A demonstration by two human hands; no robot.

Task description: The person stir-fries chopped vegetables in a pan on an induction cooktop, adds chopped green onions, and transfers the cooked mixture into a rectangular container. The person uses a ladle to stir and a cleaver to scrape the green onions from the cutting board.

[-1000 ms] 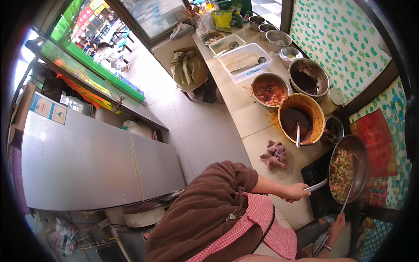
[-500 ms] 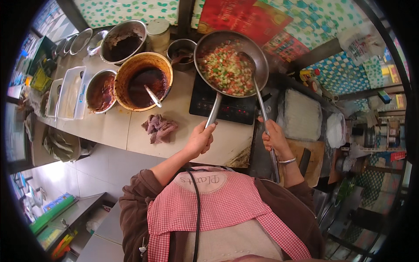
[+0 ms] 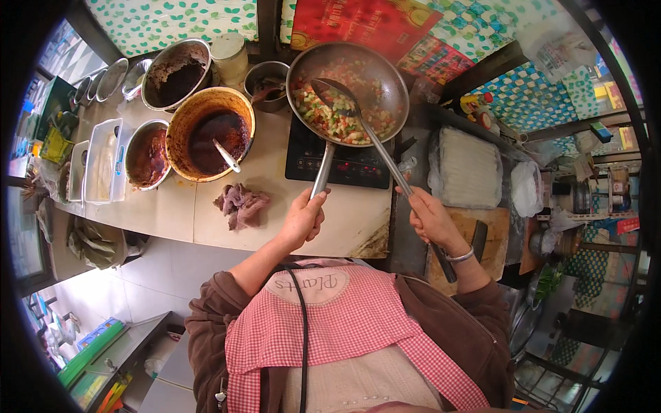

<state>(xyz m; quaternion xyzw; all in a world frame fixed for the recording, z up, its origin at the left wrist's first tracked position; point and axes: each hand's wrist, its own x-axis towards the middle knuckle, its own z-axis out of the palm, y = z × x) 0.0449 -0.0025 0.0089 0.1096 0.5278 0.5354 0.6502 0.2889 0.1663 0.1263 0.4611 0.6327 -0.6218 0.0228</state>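
My left hand [image 3: 301,219] is wrapped round the metal handle of a deep frying pan [image 3: 391,84]. The pan rests over a black induction cooker [image 3: 344,170] and holds diced vegetables [image 3: 332,124] in green, red and pale pieces. In my right hand [image 3: 435,221], closed about its long shaft, is a metal ladle [image 3: 336,96]. Its bowl lies over the vegetables and hides part of them, while the dark handle end sticks out below my hand. A crumpled purplish cloth [image 3: 241,205] lies on the counter left of my left hand.
To the left stand a large pot of dark red sauce [image 3: 243,124] with a spoon, a smaller sauce bowl [image 3: 131,160] and a bowl of dark paste [image 3: 150,76]. On the right are a plastic-wrapped pale slab [image 3: 468,168] and a wooden board with a black-handled tool [image 3: 479,237].
The ladle has swung from the pan's right side to over its middle left, and the vegetables have spread out. My right hand's grip on the shaft has shifted; my left hand still holds the pan.
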